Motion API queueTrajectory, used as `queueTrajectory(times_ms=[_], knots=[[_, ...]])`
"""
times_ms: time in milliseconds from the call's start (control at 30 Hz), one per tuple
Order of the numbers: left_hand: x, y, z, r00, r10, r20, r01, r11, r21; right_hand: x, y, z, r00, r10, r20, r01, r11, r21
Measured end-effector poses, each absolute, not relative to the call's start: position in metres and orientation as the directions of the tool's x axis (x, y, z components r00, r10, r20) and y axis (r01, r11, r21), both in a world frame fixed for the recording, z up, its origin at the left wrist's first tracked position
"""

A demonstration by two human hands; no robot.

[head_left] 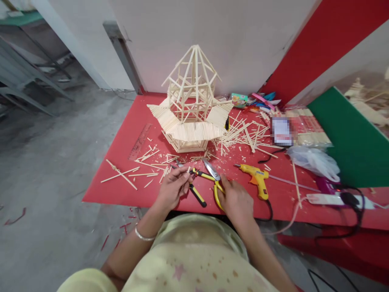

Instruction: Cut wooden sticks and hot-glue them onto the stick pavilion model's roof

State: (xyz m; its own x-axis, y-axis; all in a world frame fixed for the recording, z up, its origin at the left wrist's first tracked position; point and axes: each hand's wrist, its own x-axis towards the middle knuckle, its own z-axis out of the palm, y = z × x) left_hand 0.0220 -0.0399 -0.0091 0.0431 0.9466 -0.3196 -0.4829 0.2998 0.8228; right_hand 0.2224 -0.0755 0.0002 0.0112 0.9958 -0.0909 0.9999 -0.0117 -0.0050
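My right hand (238, 200) grips a pair of yellow-handled scissors (218, 194), blades pointing away from me. The fingers of my left hand (174, 186) are pinched together, and a tiny pale bit shows at their tips, too small to name. Pliers with black and yellow handles (197, 195) lie on the table between my hands, their jaws partly hidden by my left hand. Beyond both hands stands a model built of thin wooden sticks (196, 109), with an open pointed frame on top and slatted panels flaring round its middle.
Loose sticks (243, 134) and offcuts litter the red table (118, 134). A yellow glue gun (255, 178) lies to the right, near a plastic bag (314, 160), a power strip (325, 198) and cables. A transparent ruler (139, 142) lies left. A green board (349, 142) leans at right.
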Motion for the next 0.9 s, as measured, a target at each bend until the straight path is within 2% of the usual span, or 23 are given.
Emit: queueTrajectory(times_ms=[167, 300, 400, 467, 567, 667, 900], knots=[[0.022, -0.042, 0.001, 0.01, 0.935, -0.356, -0.493, 0.314, 0.812, 0.232, -0.074, 0.003, -0.088, 0.994, -0.068, 0.996, 0.088, -0.006], [0.029, -0.04, 0.003, 0.036, 0.92, -0.39, -0.487, 0.357, 0.797, 0.257, -0.033, 0.022, -0.099, 0.995, -0.018, 0.991, 0.097, -0.089], [0.037, -0.037, 0.002, 0.075, 0.93, -0.359, -0.481, 0.349, 0.804, 0.272, 0.03, 0.042, 0.065, 0.997, 0.044, 0.985, -0.057, -0.163], [0.042, -0.035, 0.002, 0.092, 0.937, -0.337, -0.47, 0.339, 0.815, 0.276, 0.077, 0.051, 0.176, 0.984, 0.01, 0.953, -0.168, -0.25], [0.046, -0.034, 0.003, 0.11, 0.947, -0.302, -0.462, 0.318, 0.828, 0.276, 0.141, 0.05, 0.22, 0.976, 0.002, 0.931, -0.209, -0.299], [0.044, -0.034, 0.004, 0.113, 0.952, -0.285, -0.469, 0.303, 0.83, 0.276, 0.184, 0.035, 0.264, 0.962, -0.067, 0.895, -0.27, -0.355], [0.04, -0.032, 0.008, 0.048, 0.951, -0.304, -0.45, 0.293, 0.844, 0.286, 0.212, 0.01, 0.331, 0.917, -0.221, 0.758, -0.399, -0.516]])
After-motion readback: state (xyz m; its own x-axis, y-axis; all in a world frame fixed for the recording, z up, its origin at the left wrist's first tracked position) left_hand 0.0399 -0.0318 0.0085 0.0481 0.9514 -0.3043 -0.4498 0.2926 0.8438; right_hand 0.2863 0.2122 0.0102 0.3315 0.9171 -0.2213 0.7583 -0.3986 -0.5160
